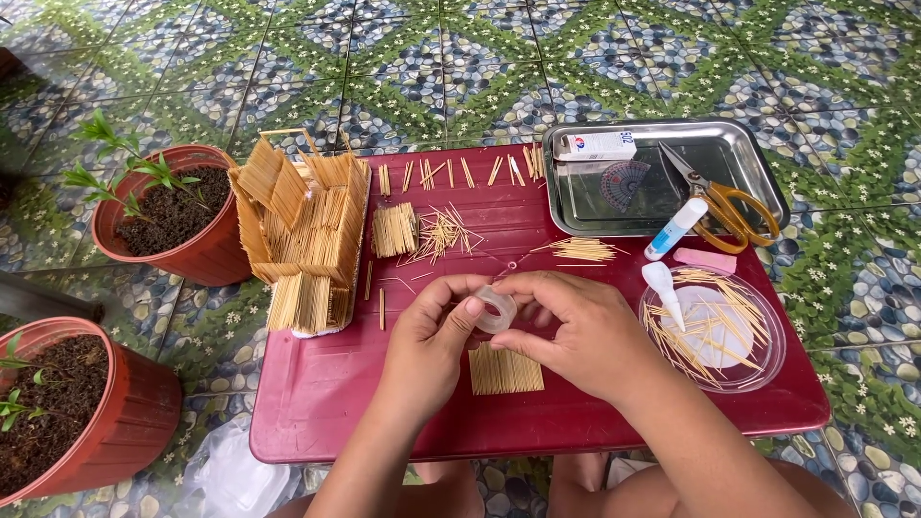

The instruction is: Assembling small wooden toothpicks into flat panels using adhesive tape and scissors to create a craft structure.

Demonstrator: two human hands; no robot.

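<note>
Patterned floor tiles (595, 58) in green, blue and white are spreading out under a low dark-red table (326, 403), seen from above. At the far left two terracotta-coloured pots are sitting on the floor, the nearer pot (115, 422) filled with dark soil and the farther pot (206, 254) holding a small green plant (120, 168). On the table's left part a little house of toothpicks (307, 230) is standing, its walls and slanted roof made of pale sticks laid side by side. Just right of it a small toothpick panel (393, 230) is lying, with loose toothpicks (443, 233) scattered beside it.

Near the table's middle, the left hand (432, 345) and the right hand (580, 331) are meeting around a small roll of clear tape (496, 309). It is a glossy, see-through ring (its hollow middle is showing), and both hands are pinching it between thumb and fingertips, held just above a flat mat of toothpicks (506, 371) lying on the table.

Further right, a clear round dish (767, 369) is holding more toothpicks and a white glue bottle (664, 291). Behind it a steel tray (576, 206) is carrying yellow-handled scissors (724, 201), a small white box (597, 146) and a second glue bottle (674, 228) leaning over its rim. A pink eraser (705, 259) is lying just in front of the tray.
</note>
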